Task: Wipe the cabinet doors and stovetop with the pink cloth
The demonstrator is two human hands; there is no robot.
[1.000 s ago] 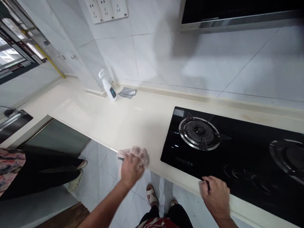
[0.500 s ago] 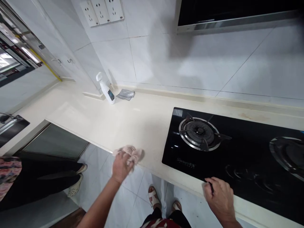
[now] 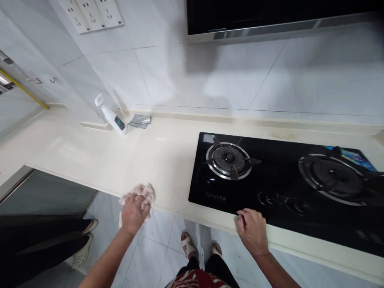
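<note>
My left hand is closed on a pale pink crumpled cloth, pressed against the front edge of the cream countertop. Part of the cloth hangs over that edge. At the front edge of the black gas stove, my right hand rests with curled fingers. A small dark patch shows between its thumb and fingers; whether this is an object or shadow I cannot make out. The stove's left burner lies beyond the right hand.
A white spray bottle and a folded grey packet stand by the back wall. Right of them is the second burner. A black range hood overhangs the stove. Another person's shoe shows on the floor at left.
The view has swung right, bringing more of the stove in. My left hand and the cloth have slid slightly left along the counter edge. My right hand stays at the stove's front edge.
</note>
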